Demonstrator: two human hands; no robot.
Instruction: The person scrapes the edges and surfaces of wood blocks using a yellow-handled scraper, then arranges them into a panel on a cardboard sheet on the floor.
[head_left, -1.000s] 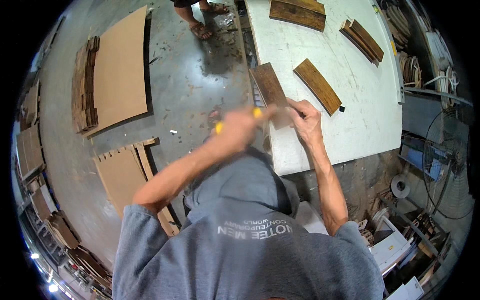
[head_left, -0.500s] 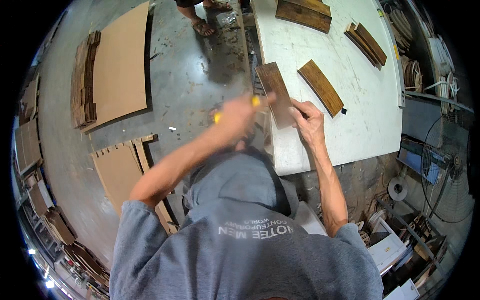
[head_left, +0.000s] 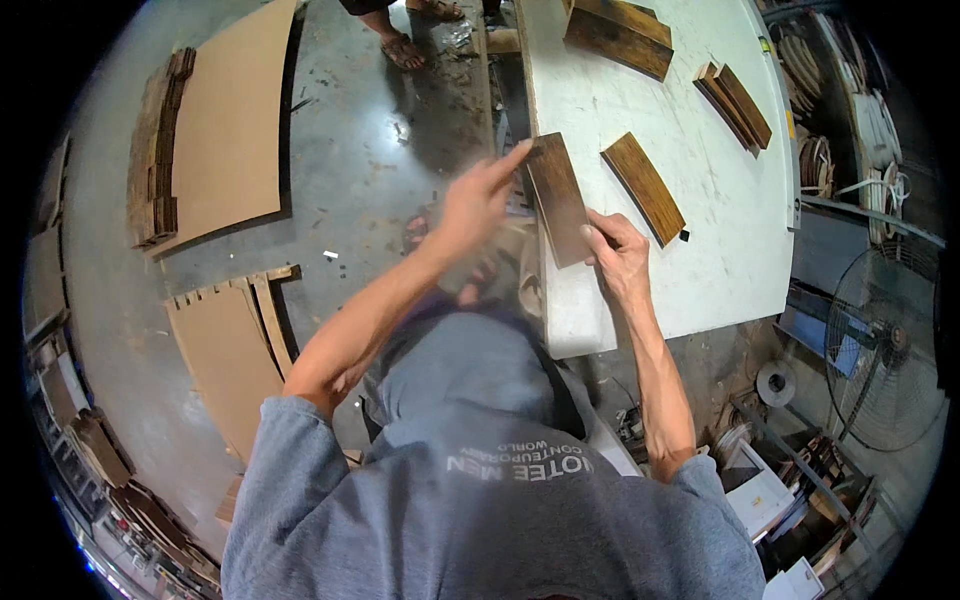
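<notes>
A short, dark brown wooden board (head_left: 557, 195) lies tilted at the left edge of the white table. Its near end is pinched between the thumb and fingers of my right hand (head_left: 622, 252). At the board's far left corner, the index finger of my left hand (head_left: 474, 205) stretches out. The other fingers of that hand look curled and are smeared by motion, and its palm is hidden. Just right of the held board lies a second brown board (head_left: 645, 188), with a small black piece (head_left: 684, 236) at its near end.
The white table (head_left: 720, 270) also bears stacked brown boards (head_left: 620, 42) at the far end and narrow boards (head_left: 735, 105) toward the right. Cardboard sheets (head_left: 235, 120) and a stack of wood (head_left: 160, 150) lie on the left floor. A fan (head_left: 888, 340) stands at right. Another person's foot (head_left: 402, 50) shows ahead.
My left hand has moved up to the board's far corner, and the yellow item seen in it before no longer shows. My right hand keeps its hold on the board.
</notes>
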